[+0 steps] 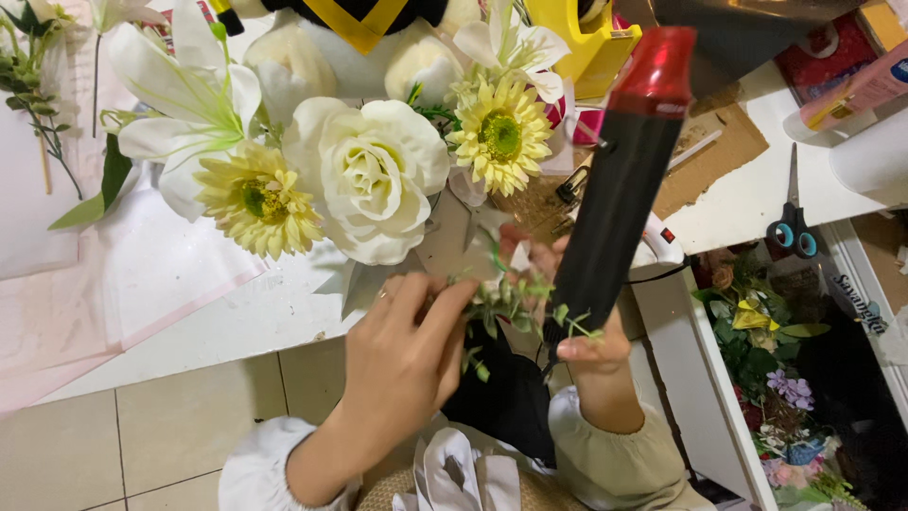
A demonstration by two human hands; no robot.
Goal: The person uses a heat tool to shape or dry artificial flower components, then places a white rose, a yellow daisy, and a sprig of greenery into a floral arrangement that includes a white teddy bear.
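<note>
We view the work from above. Our left hand (407, 355) is closed in a pinch, its fingertips (462, 293) gripping a small green sprig (501, 303) at the base of the bouquet (369, 175). Our right hand (591, 348) is closed around the lower end of a black glue gun (615, 189) with a red tip; the gun stands tilted, tip pointing up and away from us, just beside the sprig. Small green leaves lie across the right fingers.

The bouquet sits directly above both hands, over the edge of the white tabletop (747, 199). It contains a large white rose (374, 175) at its centre, a pale yellow daisy (257, 201) to the left, a second yellow daisy (501, 132) to the right, and a white lily (184, 90) at upper left.

Blue-handled scissors (793, 222) lie on the tabletop, well apart to the right. A bin of mixed flowers (771, 378) stands below them. Pale pink wrapping paper (113, 284) lies at left.
</note>
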